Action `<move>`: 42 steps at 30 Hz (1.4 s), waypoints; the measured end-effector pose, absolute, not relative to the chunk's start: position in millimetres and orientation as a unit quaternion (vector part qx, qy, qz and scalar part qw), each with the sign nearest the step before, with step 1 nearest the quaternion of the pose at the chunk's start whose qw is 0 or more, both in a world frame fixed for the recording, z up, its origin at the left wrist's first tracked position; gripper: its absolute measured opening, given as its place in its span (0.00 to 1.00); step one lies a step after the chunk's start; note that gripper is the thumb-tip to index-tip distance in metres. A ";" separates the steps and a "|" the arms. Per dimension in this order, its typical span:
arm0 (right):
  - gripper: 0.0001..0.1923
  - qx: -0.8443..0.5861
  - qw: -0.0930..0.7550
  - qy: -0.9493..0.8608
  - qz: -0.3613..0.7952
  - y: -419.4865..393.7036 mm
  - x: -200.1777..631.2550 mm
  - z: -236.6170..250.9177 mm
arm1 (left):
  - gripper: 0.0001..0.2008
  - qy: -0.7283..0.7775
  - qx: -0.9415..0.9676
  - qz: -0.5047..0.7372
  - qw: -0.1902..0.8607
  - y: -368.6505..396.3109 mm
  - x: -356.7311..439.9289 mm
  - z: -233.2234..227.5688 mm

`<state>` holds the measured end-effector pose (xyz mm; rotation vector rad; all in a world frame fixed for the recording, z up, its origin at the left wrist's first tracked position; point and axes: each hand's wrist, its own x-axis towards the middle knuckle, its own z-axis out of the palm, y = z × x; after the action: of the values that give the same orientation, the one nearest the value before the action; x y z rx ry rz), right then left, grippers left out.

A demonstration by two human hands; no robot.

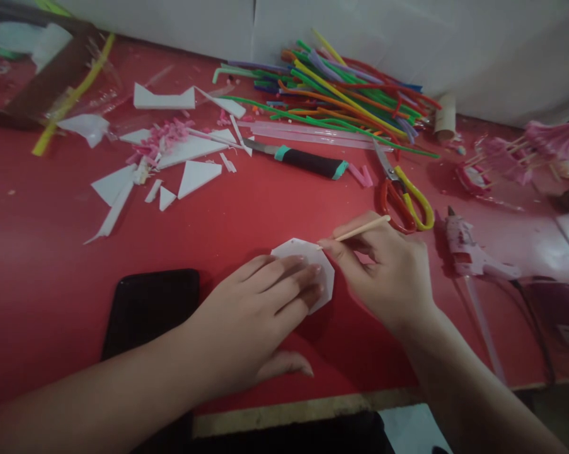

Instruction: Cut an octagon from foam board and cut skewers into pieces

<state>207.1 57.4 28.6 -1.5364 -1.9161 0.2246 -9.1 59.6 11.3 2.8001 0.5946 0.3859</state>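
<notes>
Red table; tray holds white pieces; hands at polygon.

Head-worn view, near, forward and down across red tabletop

A red table bears scissors, knife, phone.

Phone lies left of cutout (knife behind).
</notes>
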 end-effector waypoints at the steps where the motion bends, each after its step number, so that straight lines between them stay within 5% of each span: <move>1: 0.05 -0.590 0.332 -0.731 0.087 57.3 207.2 28.9 | 0.36 0.205 0.961 0.134 0.126 59.4 -9.2 11.1; 42: 0.03 -0.598 0.295 -0.739 0.091 56.6 205.6 33.5 | 0.36 0.208 0.959 0.134 0.140 59.8 -8.6 12.2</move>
<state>205.6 56.6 33.5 -1.5914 -1.9674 0.2426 -8.6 59.8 12.2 2.7695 0.6022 0.3864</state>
